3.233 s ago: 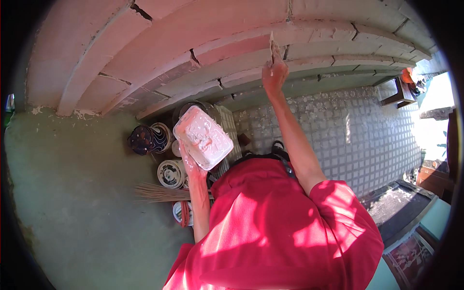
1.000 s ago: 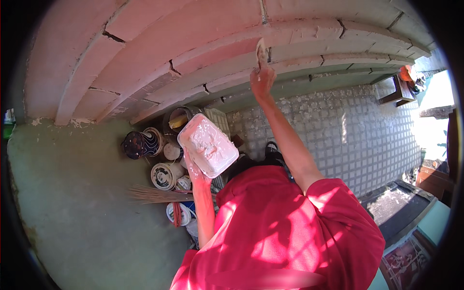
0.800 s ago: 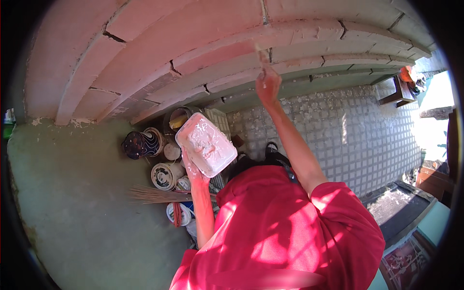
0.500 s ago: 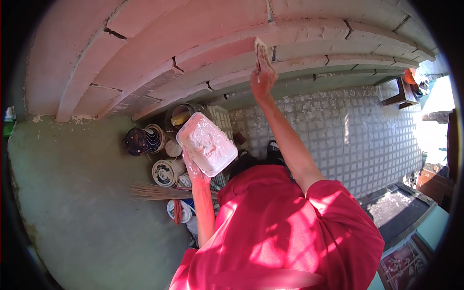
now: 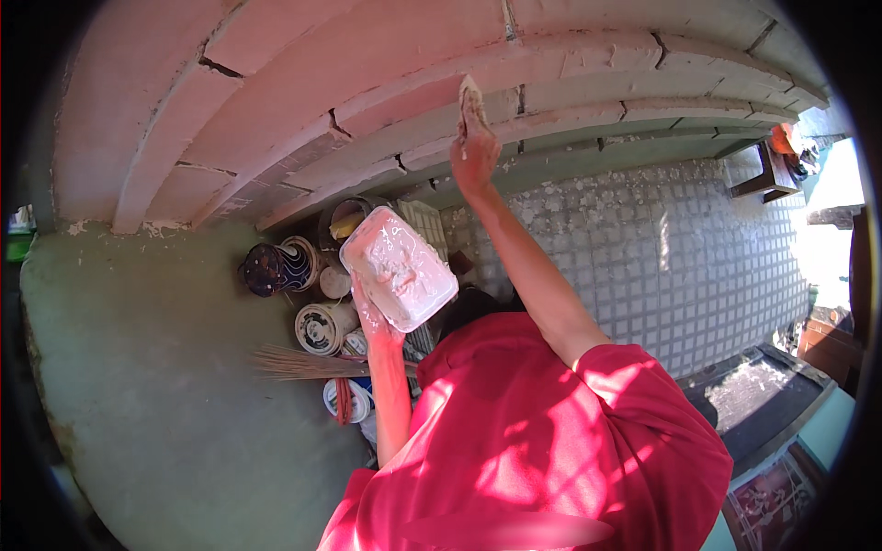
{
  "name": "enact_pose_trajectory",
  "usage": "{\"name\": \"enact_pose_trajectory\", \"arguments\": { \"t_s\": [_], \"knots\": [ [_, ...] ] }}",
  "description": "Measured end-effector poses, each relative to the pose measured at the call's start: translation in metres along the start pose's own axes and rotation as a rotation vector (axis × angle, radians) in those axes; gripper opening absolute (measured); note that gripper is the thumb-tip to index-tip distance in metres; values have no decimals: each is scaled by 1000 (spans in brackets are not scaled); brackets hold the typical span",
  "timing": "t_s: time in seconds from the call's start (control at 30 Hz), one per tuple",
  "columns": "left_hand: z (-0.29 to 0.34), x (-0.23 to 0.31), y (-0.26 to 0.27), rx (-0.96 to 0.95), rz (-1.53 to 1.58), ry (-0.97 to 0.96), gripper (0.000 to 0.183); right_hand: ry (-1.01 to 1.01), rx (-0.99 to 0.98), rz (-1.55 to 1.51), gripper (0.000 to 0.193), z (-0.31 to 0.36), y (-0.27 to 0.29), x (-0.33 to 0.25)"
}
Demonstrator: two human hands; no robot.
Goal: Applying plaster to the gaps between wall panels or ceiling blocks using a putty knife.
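Note:
My left hand (image 5: 375,317) holds up a white rectangular tub (image 5: 439,310) from its left and lower side. Thick pale-pink paste (image 5: 400,266) coats the inside, heaped toward the middle. Beyond it and to the right, my right hand (image 5: 476,158) grips a narrow, paste-coated tool (image 5: 471,99); I cannot tell whether it is a putty knife or a brush. Its pale tip points up toward the ledged wall (image 5: 395,96), close to a pink-coated ledge. Whether the tip touches the wall is unclear. Pale smears cover both hands.
Several buckets (image 5: 322,329) stand left of the tub, beside a bundle of thin sticks (image 5: 299,363). Patterned tiles (image 5: 634,248) cover the floor at right. A small bench (image 5: 772,176) stands far right, and a dark-topped table (image 5: 749,395) nearer on the right.
My right hand and its tool have shifted left along the wall and slightly down. The tub sits slightly farther right and higher in view, still in my left hand.

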State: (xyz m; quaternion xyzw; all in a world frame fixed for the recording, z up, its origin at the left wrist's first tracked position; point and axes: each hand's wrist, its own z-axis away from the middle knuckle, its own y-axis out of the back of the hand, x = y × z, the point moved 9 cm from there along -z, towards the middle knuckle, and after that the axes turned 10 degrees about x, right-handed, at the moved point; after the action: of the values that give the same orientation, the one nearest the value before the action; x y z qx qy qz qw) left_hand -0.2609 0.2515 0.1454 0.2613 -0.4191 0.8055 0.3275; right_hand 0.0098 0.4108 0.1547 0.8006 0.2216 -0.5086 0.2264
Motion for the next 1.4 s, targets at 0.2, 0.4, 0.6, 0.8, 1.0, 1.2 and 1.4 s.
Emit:
{"name": "enact_pose_trajectory", "arguments": {
  "t_s": [0.2, 0.4, 0.6, 0.8, 1.0, 1.2, 1.4],
  "knots": [
    [6, 6, 10, -6, 1, 7, 58, 52, -51, 5, 55, 1, 5, -7],
    [13, 4, 18, 66, 14, -19, 58, -43, 1, 212, 63, 6, -21, 11],
    [19, 12, 40, 93, 17, -26, 59, 211, -111, -44, 63, 40, -15, -35],
    [17, 14, 42, 116, 17, -17, 60, 249, 235, 132, 63, -24, 37, 2],
    [13, 10, 37, 87, -7, 7, 61, 263, -36, -46, 61, 26, -18, -26],
    [19, 24, 38, 85, -1, -25, 61, 185, 115, -18, 60, -8, 23, -22],
    [19, 27, 38, 92, -4, -41, 62, 264, 121, 90, 56, 5, -3, -22]
  ]
}}
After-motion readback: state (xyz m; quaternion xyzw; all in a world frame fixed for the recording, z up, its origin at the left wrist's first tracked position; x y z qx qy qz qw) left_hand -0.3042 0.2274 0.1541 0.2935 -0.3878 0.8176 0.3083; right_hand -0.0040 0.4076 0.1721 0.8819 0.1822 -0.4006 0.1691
